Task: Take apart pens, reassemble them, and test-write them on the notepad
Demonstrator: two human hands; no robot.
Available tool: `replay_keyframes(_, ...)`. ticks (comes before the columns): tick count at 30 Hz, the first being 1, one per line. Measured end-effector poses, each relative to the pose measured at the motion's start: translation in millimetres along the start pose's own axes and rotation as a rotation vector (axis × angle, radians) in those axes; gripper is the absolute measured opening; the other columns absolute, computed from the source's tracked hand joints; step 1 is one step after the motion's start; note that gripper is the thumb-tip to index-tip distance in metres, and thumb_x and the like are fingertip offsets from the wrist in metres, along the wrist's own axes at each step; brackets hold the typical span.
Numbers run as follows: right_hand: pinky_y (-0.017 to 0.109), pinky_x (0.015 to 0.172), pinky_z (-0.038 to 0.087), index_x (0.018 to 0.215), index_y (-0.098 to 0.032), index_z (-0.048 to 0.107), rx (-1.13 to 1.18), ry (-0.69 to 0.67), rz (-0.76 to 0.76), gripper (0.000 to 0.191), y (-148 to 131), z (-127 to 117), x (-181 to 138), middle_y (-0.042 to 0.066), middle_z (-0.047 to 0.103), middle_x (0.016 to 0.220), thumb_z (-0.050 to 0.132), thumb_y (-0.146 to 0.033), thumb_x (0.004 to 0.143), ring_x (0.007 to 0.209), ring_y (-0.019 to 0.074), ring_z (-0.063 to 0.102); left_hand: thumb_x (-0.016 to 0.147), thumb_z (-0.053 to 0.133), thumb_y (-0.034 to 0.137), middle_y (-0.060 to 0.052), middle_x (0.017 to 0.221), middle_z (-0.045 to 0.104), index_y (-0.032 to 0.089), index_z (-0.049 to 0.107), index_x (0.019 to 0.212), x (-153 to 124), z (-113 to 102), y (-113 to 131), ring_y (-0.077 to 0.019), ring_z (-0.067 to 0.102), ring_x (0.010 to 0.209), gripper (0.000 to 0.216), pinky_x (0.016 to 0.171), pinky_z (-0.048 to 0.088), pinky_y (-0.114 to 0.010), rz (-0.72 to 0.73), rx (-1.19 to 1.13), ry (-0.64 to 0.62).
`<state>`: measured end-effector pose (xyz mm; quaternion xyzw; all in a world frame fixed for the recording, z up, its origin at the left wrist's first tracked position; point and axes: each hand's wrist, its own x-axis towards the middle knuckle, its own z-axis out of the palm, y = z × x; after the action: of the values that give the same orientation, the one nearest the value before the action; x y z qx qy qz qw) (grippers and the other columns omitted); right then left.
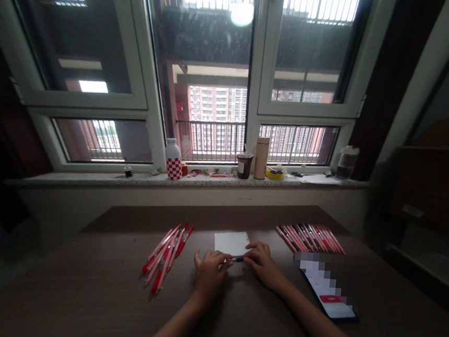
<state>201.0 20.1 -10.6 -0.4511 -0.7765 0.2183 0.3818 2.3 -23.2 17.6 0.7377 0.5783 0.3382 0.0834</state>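
Note:
A dark pen (pixel 237 259) lies crosswise between my two hands, just in front of a small white sheet of paper (pixel 231 240). My left hand (pixel 210 273) pinches its left end, near a clear or silvery tip. At the other end, the fingers of my right hand (pixel 262 263) are closed on the pen and partly cover it. Left of my hands is a loose pile of red and pink pens (pixel 167 255). A neat row of pink, red and black pens (pixel 310 238) lies to the right, beyond my right hand.
A phone (pixel 327 290) with a lit, partly blurred screen lies on the brown table (pixel 113 269) beside my right forearm. On the windowsill behind stand a checkered bottle (pixel 174 160), a brown cup (pixel 244 166), a tan flask (pixel 261 158), yellow tape (pixel 275 174) and a clear jar (pixel 346 162).

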Motion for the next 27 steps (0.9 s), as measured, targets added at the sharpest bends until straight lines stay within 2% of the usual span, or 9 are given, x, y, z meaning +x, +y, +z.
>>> replay_keyframes(10,0.039,0.100,0.033,0.090,-0.024,0.065,0.025,0.024,-0.038,0.011,0.4,-1.3,0.5,0.005,0.056,0.109,0.063,-0.024,0.080,0.112,0.0237,0.042,0.087,0.052,0.037,0.003,0.095,0.071,0.035,0.069,0.092,-0.1,-0.1,0.9,-0.0189,0.059,0.096,0.018,0.108,0.010,-0.057,-0.012,-0.001,-0.001)
replay_keyframes(17,0.038,0.100,0.033,0.098,-0.024,0.063,0.031,0.029,-0.024,0.020,1.9,-0.2,0.7,0.005,0.056,0.108,0.065,-0.034,0.080,0.112,0.0238,0.042,0.087,0.051,0.037,0.003,0.096,0.071,0.035,0.069,0.092,-0.1,0.9,-0.3,-0.0187,0.059,0.097,0.018,0.109,0.009,-0.056,-0.006,0.002,0.003)
replay_keyframes(19,0.039,0.102,0.031,0.093,-0.024,0.066,0.018,0.018,-0.008,0.016,2.2,0.9,1.0,0.006,0.056,0.109,0.057,-0.036,0.086,0.113,0.0233,0.041,0.086,0.052,0.037,0.003,0.096,0.071,0.035,0.069,0.093,0.0,0.8,-0.3,-0.0190,0.059,0.098,0.018,0.109,0.009,-0.056,-0.003,0.002,0.007)
replay_keyframes(22,0.039,0.104,0.030,0.079,-0.023,0.068,0.004,-0.002,0.011,0.023,1.7,1.7,1.2,0.006,0.055,0.112,0.052,-0.035,0.089,0.114,0.0228,0.040,0.086,0.052,0.036,0.003,0.095,0.071,0.035,0.069,0.092,0.1,0.5,0.4,-0.0188,0.059,0.097,0.018,0.109,0.008,-0.056,-0.005,0.008,0.003)
replay_keyframes(27,0.039,0.103,0.031,0.083,-0.023,0.067,0.008,0.009,-0.008,0.012,-0.6,-0.4,0.4,0.006,0.055,0.112,0.058,-0.032,0.086,0.113,0.0226,0.041,0.087,0.051,0.036,0.003,0.096,0.071,0.034,0.069,0.092,-0.2,0.2,1.5,-0.0188,0.058,0.097,0.019,0.109,0.007,-0.056,-0.001,0.008,0.002)
